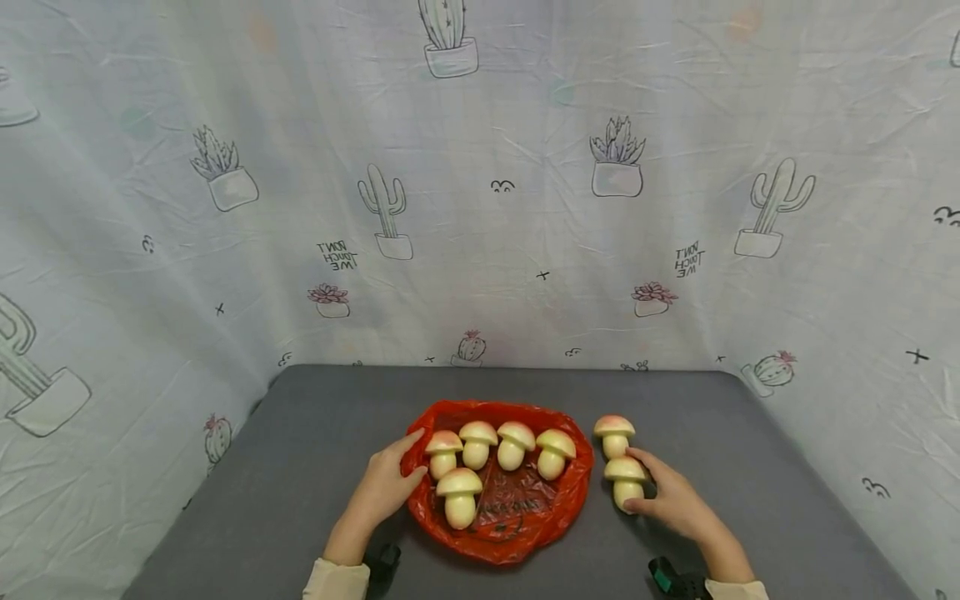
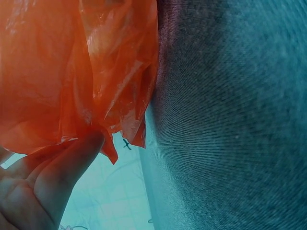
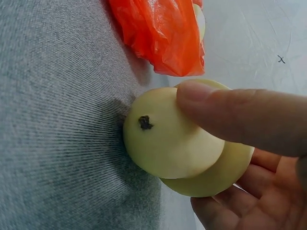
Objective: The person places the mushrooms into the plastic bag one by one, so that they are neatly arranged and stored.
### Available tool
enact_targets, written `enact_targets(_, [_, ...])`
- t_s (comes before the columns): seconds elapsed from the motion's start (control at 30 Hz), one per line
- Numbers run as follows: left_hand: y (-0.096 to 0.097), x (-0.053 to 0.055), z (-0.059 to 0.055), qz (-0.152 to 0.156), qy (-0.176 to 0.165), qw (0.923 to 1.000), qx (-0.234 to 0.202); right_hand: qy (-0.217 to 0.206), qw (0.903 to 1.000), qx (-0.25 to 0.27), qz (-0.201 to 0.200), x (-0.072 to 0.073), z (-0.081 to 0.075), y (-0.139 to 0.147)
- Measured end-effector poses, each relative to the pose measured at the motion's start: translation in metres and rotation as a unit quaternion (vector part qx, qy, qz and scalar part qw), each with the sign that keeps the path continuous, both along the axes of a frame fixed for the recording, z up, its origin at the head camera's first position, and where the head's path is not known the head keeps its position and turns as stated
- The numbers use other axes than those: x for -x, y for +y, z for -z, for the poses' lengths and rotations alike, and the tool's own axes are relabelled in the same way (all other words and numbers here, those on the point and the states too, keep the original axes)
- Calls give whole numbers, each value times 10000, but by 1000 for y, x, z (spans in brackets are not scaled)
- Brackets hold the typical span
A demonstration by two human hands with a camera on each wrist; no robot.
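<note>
My right hand grips a toy mushroom with a pale stem and yellow-pink cap, right of the bag. In the right wrist view the thumb lies across the held mushroom, whose stem end has a dark spot; fingers curl under its cap. My left hand holds the left rim of a red plastic bag, its mouth spread wide. In the left wrist view the thumb is against the bag's crumpled edge. Inside the bag are several like mushrooms.
Another mushroom stands just behind the held one, right of the bag. Everything rests on a dark grey table. A pale curtain printed with cacti hangs behind and at both sides.
</note>
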State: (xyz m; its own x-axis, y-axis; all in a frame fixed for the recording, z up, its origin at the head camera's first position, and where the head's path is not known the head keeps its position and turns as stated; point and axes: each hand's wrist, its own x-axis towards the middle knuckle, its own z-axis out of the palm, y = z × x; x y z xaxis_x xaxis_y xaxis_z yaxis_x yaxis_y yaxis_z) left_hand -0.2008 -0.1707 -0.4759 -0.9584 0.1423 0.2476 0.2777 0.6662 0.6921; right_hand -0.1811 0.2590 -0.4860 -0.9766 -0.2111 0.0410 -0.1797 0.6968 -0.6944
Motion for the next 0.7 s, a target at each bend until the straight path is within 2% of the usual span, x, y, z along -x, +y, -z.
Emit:
enact_targets(0.4, [0,0,0,-4,7,10000,1,-233,9997,75,14,-6,-10,3])
enact_targets(0.7, [-1,0,0,5,88,10000,7,120,9996,215,-156,-8,-20,4])
